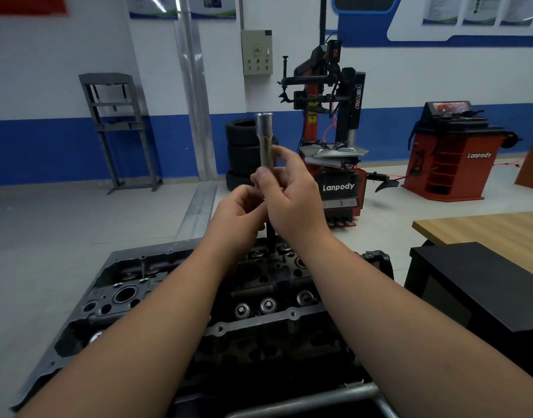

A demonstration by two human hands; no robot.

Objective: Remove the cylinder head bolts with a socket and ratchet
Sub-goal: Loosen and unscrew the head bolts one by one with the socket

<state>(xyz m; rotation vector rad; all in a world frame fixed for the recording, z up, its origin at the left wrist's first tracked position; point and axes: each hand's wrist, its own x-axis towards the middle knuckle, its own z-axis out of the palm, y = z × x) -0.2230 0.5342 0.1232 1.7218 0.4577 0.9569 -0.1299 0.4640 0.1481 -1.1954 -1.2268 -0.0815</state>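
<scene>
Cylinder head (pixel 259 300) sits right below both forearms, valve cover off, dark and oily, on some kind of metal stand. Both hands are up above it on one long silver deep socket (pixel 265 137), held upright with the open end on top. Right hand (pixel 292 194) is wrapped around its lower part, thumb pressed on the front. Left hand (pixel 238 215) is curled up just beside and a bit lower, fingers pinching at the bottom of the socket; a thin dark shaft (pixel 271 236) pokes down out from under the hands toward the head, can't tell exactly what it is.

Readable stuff: beyond the hands there's a red and black tire changer (pixel 328 131) with "Lanpody" on its base and "power" running up the column. Off to the right of the right hand, a red wheel balancer (pixel 452 158) also says "Lanpody". So two Lanpody machines. Behind the socket, one stack of tires (pixel 244 149), looks like three. Wall posters are too blurry to read.
</scene>
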